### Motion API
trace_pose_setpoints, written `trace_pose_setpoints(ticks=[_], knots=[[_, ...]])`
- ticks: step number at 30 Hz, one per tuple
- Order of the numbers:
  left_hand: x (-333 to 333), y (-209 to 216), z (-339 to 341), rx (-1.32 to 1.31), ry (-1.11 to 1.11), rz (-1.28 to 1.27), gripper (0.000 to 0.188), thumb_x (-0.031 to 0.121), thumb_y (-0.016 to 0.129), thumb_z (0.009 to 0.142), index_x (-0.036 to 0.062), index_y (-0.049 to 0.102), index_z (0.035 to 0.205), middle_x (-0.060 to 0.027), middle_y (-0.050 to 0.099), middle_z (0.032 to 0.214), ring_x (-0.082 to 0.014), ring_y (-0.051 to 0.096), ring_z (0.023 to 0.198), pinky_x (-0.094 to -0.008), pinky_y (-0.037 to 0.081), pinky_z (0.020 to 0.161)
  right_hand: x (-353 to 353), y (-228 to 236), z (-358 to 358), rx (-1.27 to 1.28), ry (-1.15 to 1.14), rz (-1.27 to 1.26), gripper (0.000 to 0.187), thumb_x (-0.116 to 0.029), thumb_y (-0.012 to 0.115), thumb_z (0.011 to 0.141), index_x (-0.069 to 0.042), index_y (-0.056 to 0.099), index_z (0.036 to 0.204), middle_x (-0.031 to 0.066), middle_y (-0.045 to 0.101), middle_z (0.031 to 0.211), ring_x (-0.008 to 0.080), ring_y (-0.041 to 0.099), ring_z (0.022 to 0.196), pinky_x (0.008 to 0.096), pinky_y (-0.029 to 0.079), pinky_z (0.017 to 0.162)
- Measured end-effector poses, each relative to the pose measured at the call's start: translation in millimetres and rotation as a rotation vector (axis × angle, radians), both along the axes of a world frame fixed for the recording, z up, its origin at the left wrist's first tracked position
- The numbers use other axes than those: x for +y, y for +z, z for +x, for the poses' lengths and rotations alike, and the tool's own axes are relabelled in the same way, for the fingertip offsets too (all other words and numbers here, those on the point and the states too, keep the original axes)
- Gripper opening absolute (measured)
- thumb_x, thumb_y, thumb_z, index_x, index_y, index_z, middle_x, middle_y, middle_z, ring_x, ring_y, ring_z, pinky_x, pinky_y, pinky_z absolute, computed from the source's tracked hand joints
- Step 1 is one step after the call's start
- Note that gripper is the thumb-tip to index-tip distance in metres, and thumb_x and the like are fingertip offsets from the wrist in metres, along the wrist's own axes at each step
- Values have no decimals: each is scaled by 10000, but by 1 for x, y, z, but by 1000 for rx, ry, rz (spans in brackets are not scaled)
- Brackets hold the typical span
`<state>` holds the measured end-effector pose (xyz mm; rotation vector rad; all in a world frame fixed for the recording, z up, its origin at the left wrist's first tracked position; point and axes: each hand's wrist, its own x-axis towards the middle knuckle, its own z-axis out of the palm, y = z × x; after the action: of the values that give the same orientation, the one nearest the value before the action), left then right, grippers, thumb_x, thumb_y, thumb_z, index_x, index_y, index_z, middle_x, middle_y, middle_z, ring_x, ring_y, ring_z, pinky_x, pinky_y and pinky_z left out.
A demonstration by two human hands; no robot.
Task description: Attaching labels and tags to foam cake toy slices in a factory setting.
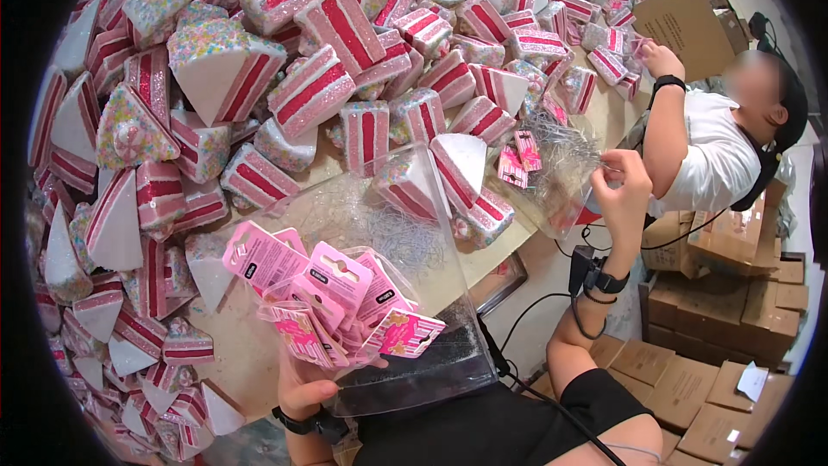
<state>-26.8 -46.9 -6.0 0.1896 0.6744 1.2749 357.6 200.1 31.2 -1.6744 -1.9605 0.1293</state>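
Note:
My left hand (304,390) is closed around the lower side of a bunch of pink printed hang cards (341,293), fanned out above a clear plastic tray (418,387). Thin clear strands (404,237) lie loose inside that tray. Out to the right, my right hand (624,179) is raised, thumb and fingers pinched at the edge of a second heap of shiny thin strands (565,142). Whatever sits between those fingertips is too small to make out. A few small pink cards (520,158) lie beside that heap on a clear plastic sheet or bag.
Toy cake slices (332,30) with pink layers and sprinkles are piled across the table (246,375), left and far. Another person (711,142) sits at the right, a hand near the pile. Cardboard boxes (720,293) are stacked right, and a black cable (522,319) hangs beside my arm.

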Motion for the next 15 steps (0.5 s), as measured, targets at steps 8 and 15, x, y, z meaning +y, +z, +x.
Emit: trace_pose_setpoints(ticks=[8,15], knots=[[0,4,2,1,41,15,978,129,792,716,-9,240,1512,-262,444,1416,-448,515,1267,-652,527,913,0,8,-3,-296,104,35,226,52,665,770,1,604,981,125,596,966,264,637,801,364,504,709],[-12,-1,2,2,161,3,1018,75,777,709,40,185,1535,-248,441,1393,-428,500,1263,-689,519,894,12,31,7,-536,234,191,185,52,651,789,5,586,955,126,600,1013,318,618,899,398,518,755]])
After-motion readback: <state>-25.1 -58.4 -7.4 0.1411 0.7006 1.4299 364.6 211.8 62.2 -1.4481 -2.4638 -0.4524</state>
